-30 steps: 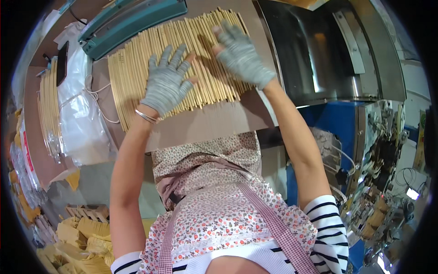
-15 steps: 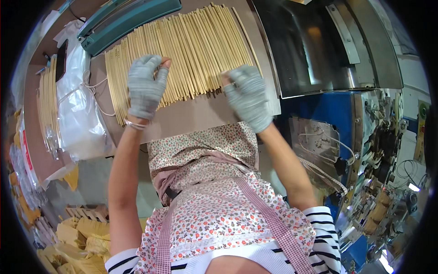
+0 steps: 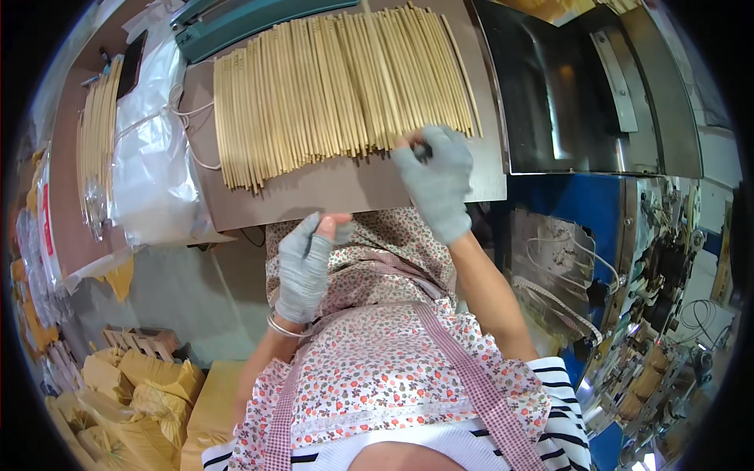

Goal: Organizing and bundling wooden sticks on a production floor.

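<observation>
Many thin, pale wooden chopsticks (image 3: 314, 94) lie side by side in a wide row on the brown tabletop. My right hand (image 3: 440, 177), in a grey glove with bare fingertips, is at the near ends of the row, toward its right side. Its fingers are curled with the thumb close to them; whether a chopstick is between them is hidden. Below the table's front edge, over my lap, is my left hand (image 3: 306, 267) in a matching glove. Its thumb and fingers point to the right, partly stretched, and no object shows in them.
A teal, long-bodied device (image 3: 251, 27) stands behind the row. To the left lie a clear plastic bag (image 3: 153, 173) with white cord, more sticks (image 3: 98, 149) and a dark phone (image 3: 132, 63). At the right is a dark metal machine (image 3: 565, 94); yellow wrapped bundles (image 3: 149, 392) sit lower left.
My left hand has moved off the chopsticks, down and toward me past the table edge. The chopsticks' left part now lies more evenly. My right hand stays near the row's near ends.
</observation>
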The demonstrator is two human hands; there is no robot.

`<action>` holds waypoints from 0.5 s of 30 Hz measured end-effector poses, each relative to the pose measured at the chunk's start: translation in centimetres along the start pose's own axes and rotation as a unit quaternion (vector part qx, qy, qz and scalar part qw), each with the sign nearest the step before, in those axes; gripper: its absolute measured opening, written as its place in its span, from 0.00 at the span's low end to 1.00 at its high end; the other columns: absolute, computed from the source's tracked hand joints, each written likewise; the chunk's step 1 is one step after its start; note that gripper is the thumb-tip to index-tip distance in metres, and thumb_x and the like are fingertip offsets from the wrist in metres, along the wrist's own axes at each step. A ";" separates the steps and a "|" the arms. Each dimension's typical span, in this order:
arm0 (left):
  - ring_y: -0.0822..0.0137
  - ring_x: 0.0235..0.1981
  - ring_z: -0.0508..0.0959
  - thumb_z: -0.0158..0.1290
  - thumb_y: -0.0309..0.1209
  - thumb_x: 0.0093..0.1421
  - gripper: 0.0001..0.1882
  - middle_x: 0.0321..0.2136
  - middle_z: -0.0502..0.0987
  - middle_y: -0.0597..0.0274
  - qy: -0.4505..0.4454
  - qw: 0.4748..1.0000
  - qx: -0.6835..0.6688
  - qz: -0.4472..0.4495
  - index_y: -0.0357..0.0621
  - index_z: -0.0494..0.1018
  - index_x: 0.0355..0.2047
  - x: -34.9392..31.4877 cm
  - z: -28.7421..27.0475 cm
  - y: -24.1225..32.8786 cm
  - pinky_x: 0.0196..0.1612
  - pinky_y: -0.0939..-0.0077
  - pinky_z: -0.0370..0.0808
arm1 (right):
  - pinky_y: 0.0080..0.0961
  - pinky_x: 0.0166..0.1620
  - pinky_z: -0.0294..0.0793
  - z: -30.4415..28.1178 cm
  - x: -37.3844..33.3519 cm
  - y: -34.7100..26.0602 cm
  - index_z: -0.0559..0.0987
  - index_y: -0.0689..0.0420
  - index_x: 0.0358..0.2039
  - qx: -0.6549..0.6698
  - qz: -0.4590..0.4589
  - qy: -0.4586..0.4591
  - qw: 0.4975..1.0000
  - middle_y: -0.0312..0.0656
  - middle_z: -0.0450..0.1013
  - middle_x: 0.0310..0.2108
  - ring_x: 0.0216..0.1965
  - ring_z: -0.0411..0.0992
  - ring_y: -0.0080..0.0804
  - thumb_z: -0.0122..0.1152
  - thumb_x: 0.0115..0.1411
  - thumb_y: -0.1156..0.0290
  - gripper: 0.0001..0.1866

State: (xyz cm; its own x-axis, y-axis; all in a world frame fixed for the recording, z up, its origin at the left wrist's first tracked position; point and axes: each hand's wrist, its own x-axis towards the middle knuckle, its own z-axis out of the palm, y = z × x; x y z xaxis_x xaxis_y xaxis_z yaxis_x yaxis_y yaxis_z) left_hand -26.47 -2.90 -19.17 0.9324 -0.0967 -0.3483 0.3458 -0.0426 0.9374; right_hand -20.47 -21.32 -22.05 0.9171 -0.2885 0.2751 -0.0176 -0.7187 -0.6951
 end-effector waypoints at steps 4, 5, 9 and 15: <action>0.76 0.34 0.74 0.44 0.40 0.67 0.20 0.33 0.75 0.67 -0.032 0.972 -0.226 -0.064 0.37 0.67 0.51 1.5 1.5 0.6 0.37 0.82 0.71 | 0.33 0.32 0.70 -2.1 -4.6 -2.6 0.78 0.58 0.25 0.147 -0.028 -0.116 0.982 0.42 0.70 0.19 0.25 0.70 0.37 0.66 0.47 0.76 0.05; 0.76 0.33 0.74 0.45 0.39 0.67 0.20 0.32 0.75 0.66 -0.036 0.974 -0.217 -0.047 0.37 0.66 0.51 2.0 1.3 0.5 0.38 0.81 0.72 | 0.32 0.33 0.70 -2.0 -5.4 -2.9 0.78 0.59 0.27 0.146 -0.104 -0.186 0.966 0.43 0.70 0.20 0.25 0.70 0.37 0.66 0.47 0.77 0.05; 0.77 0.30 0.73 0.45 0.37 0.67 0.15 0.27 0.72 0.69 0.023 0.947 -0.316 -0.047 0.40 0.68 0.46 2.6 -1.0 -0.1 0.39 0.80 0.75 | 0.35 0.34 0.69 0.4 -5.8 -3.3 0.78 0.58 0.30 0.227 -0.113 -0.134 0.958 0.43 0.70 0.24 0.28 0.70 0.41 0.66 0.48 0.74 0.08; 0.81 0.17 0.60 0.43 0.37 0.67 0.12 0.23 0.67 0.70 0.127 0.911 -0.385 -0.081 0.43 0.67 0.43 0.9 -4.1 -1.4 0.28 0.82 0.68 | 0.37 0.39 0.65 5.0 -1.9 -2.2 0.78 0.55 0.31 -0.036 -0.203 -0.071 0.976 0.40 0.71 0.28 0.33 0.69 0.40 0.66 0.47 0.68 0.11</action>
State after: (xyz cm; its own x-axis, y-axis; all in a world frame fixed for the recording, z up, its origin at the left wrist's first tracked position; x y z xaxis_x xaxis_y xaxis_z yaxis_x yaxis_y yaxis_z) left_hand -25.69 1.13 -20.78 0.8227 0.0856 -0.5619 0.3622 0.6829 0.6344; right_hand -20.18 -16.08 -24.35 0.9004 0.1164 0.4193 0.3355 -0.7992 -0.4986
